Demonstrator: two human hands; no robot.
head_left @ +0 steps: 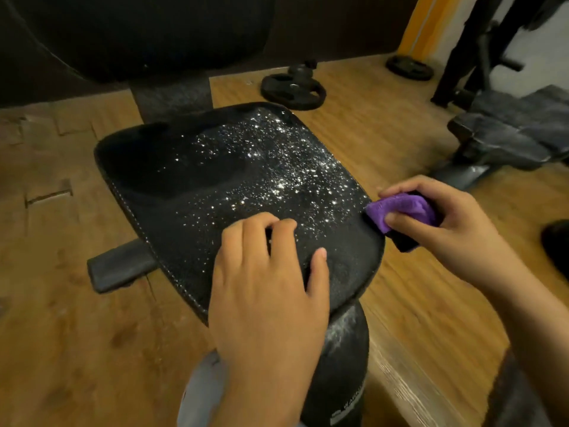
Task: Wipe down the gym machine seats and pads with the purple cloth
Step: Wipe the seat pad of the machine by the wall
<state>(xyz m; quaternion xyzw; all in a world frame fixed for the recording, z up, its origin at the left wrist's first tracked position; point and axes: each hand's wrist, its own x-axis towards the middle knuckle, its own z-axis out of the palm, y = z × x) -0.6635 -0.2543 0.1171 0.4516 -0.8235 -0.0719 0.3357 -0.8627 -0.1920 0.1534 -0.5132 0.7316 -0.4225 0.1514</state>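
At the seat's right edge, the right hand [455,223] pinches the folded purple cloth [403,209], closed around it. The droplet-covered seat [191,180] lies leftward of this grip. The left hand [268,282] rests flat, empty, on the near corner. A dark item under the cloth is unidentifiable.

We're in a gym: a black padded machine seat [215,186] fills the view, speckled with glinting droplets. Iron weight plates [292,90] lie flat on the wood-look floor [61,318], another plate [409,67] sits farther back by a yellow-striped wall [421,23], and a second padded bench [508,131] stands at right.
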